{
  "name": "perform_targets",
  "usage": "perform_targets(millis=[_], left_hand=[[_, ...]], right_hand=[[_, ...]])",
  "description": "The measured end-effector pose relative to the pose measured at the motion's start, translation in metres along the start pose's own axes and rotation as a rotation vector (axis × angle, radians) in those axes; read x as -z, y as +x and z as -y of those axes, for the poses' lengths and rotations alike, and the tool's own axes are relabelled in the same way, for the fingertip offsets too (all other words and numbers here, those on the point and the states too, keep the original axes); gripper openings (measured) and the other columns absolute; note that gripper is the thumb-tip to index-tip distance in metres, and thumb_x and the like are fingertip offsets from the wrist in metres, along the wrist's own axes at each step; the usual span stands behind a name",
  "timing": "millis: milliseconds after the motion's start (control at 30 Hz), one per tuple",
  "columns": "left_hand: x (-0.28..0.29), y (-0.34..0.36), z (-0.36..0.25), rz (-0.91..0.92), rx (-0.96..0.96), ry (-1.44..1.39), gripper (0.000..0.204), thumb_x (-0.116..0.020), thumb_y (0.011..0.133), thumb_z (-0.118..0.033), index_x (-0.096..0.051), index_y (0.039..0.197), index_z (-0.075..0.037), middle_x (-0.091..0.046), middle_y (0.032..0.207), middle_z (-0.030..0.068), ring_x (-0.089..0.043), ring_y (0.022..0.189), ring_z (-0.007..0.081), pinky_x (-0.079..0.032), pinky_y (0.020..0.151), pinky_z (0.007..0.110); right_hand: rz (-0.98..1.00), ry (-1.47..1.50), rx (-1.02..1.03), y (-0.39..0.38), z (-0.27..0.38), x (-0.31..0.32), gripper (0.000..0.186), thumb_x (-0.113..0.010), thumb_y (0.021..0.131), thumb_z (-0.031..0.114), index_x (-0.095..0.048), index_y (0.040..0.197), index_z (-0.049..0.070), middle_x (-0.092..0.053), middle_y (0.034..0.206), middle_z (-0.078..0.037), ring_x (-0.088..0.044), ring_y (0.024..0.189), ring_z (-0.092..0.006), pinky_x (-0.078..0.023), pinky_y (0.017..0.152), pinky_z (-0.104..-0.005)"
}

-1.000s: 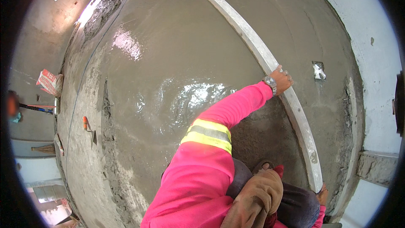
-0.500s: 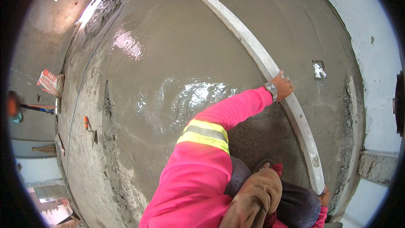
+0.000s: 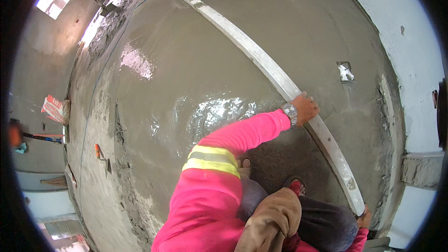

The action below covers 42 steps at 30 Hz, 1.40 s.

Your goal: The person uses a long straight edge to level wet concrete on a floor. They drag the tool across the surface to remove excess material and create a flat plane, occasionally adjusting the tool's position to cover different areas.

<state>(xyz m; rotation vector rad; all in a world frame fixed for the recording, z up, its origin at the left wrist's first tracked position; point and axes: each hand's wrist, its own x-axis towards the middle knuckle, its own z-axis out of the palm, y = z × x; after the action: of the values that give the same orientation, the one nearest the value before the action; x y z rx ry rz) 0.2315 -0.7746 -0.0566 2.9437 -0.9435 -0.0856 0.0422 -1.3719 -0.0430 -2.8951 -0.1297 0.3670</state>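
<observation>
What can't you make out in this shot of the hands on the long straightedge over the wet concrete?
- Right hand, head view: mostly behind the knee and the near end of the straightedge; its grip cannot be judged.
- Left hand: the palm and fingers lie on the straightedge, so the underside is unseen.
- Far end of the straightedge: too small and bent by the lens.
- Trowel at left: too small for detail.

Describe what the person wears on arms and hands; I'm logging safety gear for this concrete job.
The left arm has a bright pink long sleeve with a yellow and grey reflective band near the upper arm. A silver wristwatch sits at the wrist. Both the left hand and right hand are bare, without gloves.
</observation>
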Motion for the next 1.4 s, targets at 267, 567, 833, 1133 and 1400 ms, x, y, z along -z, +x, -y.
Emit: perform_targets(millis=[267,567,833,1133,1400], left_hand=[[-0.008,0.017,0.020,-0.084,0.029,0.018,0.039,-0.068,0.070,-0.015,-0.061,0.109,-0.014,-0.061,0.106,0.0053,-0.056,0.108,0.0246,-0.039,0.098,0.045],[-0.013,0.006,0.037,-0.100,0.064,0.043,0.041,-0.070,0.070,-0.014,-0.061,0.110,-0.013,-0.061,0.107,0.0056,-0.056,0.108,0.0262,-0.037,0.102,0.046],[0.000,-0.005,0.037,-0.079,0.087,0.037,0.039,-0.071,0.069,-0.014,-0.061,0.107,-0.012,-0.062,0.106,0.0068,-0.057,0.107,0.0254,-0.039,0.098,0.043],[-0.006,-0.008,0.028,-0.108,0.072,0.070,0.040,-0.068,0.071,-0.013,-0.058,0.109,-0.012,-0.061,0.105,0.0067,-0.057,0.107,0.0254,-0.040,0.096,0.042],[-0.010,-0.029,0.030,-0.154,0.057,0.072,0.037,-0.063,0.075,-0.018,-0.058,0.111,-0.013,-0.060,0.106,0.0053,-0.057,0.104,0.0223,-0.041,0.090,0.039]], right_hand=[[-0.070,0.160,-0.119,-0.024,0.021,-0.032,0.031,-0.066,0.070,0.013,-0.059,0.100,0.006,-0.068,0.082,-0.012,-0.066,0.074,-0.0229,-0.051,0.065,-0.0356],[0.060,0.270,-0.137,-0.004,0.056,-0.010,0.032,-0.068,0.072,0.011,-0.060,0.101,0.004,-0.067,0.082,-0.007,-0.063,0.074,-0.0187,-0.050,0.064,-0.0315],[0.094,0.307,-0.156,0.014,0.020,-0.015,0.044,-0.074,0.061,0.013,-0.059,0.101,0.004,-0.066,0.088,-0.011,-0.064,0.078,-0.0233,-0.050,0.065,-0.0334],[0.063,0.248,-0.092,0.012,0.017,-0.010,0.051,-0.076,0.053,0.012,-0.059,0.100,0.006,-0.066,0.085,-0.016,-0.064,0.076,-0.0332,-0.050,0.068,-0.0364],[0.048,0.107,0.070,0.013,0.022,-0.012,0.042,-0.071,0.062,0.010,-0.060,0.102,0.007,-0.067,0.086,-0.011,-0.064,0.075,-0.0218,-0.049,0.066,-0.0336]])
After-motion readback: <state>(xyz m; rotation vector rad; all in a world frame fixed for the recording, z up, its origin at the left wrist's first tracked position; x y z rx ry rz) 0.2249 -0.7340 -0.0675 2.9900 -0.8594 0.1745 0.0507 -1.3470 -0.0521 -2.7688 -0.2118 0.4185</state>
